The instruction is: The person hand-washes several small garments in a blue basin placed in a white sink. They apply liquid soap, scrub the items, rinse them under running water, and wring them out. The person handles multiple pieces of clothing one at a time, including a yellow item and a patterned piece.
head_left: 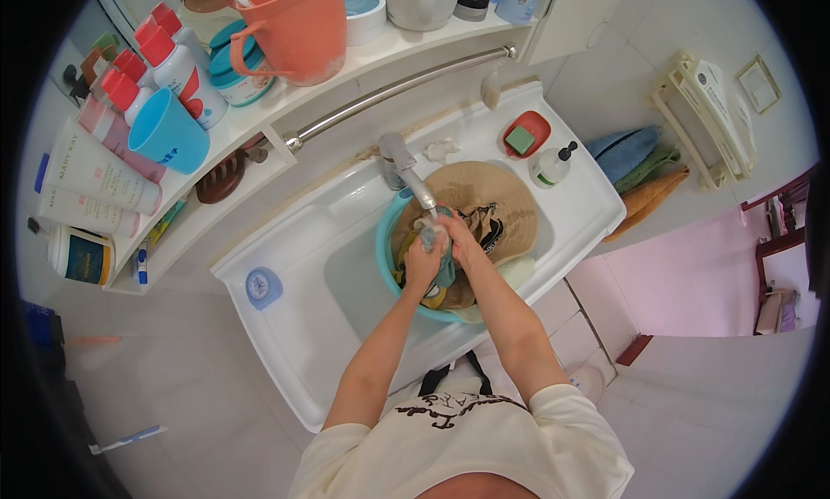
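Observation:
My left hand (424, 260) and my right hand (459, 237) hold a wet, bunched teal and whitish cloth (445, 272) between them, right below the spout of the chrome faucet (415, 178). Both are closed around it. Under them a turquoise plastic basin (384, 252) stands in the white sink (292, 239). A tan wide-brimmed fabric hat (512, 200), wet in patches, lies over the basin's right side. Brown, yellow and black fabric shows beneath my hands, and a pale green cloth (519, 272) hangs over the basin's lower right edge. The fingertips are partly hidden in the cloth.
On the sink's right ledge are a red soap dish (543, 124) with green soap (519, 139) and a clear pump bottle (551, 168). A small blue clock (263, 287) sits at the left. Above run a metal rail (402, 91) and a crowded shelf (259, 119). Towels (626, 152) hang at right.

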{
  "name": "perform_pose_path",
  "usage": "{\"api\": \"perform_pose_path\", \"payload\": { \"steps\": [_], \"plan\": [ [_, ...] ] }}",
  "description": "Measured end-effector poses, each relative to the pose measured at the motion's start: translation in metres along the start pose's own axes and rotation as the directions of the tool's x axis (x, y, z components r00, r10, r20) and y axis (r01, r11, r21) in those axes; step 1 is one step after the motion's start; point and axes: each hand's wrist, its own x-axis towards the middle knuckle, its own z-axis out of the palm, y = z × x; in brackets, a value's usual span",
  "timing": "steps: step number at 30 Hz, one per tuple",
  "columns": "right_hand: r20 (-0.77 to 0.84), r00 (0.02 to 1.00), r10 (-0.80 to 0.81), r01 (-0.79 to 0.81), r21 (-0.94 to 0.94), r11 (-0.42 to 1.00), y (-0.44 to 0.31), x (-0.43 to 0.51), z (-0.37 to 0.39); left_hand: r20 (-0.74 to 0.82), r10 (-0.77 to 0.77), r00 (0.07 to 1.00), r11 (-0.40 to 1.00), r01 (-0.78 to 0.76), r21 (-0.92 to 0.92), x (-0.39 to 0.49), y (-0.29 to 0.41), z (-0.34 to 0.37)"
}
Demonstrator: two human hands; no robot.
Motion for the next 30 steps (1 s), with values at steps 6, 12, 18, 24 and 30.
{"api": "perform_pose_path", "payload": {
  "steps": [6, 12, 18, 24, 30],
  "plan": [
    [-0.343, 0.938, 0.055, -0.121, -0.175, 0.977, 0.018, 0.029, -0.001, 0.035, 0.034, 0.999, 0.996, -0.036, 0.077, 0.003, -0.002, -0.005],
    [-0.303, 0.946, 0.110, -0.171, -0.183, 0.968, 0.007, 0.025, 0.008, 0.040, 0.081, 0.996, 0.997, -0.081, -0.009, 0.004, -0.005, -0.003],
    [-0.316, 0.946, 0.077, -0.124, -0.133, 0.983, 0.010, 0.030, 0.004, 0.107, -0.010, 0.994, 0.999, 0.016, -0.052, 0.009, -0.004, -0.006],
    [-0.287, 0.957, 0.044, -0.097, -0.175, 0.980, -0.007, 0.021, 0.003, 0.220, -0.176, 0.959, 0.947, 0.226, -0.228, 0.024, -0.019, -0.010],
    [-0.263, 0.964, 0.021, -0.087, -0.242, 0.966, -0.038, 0.005, -0.008, 0.312, -0.268, 0.912, 0.739, 0.402, -0.541, 0.034, -0.017, -0.018]
  ]
}}
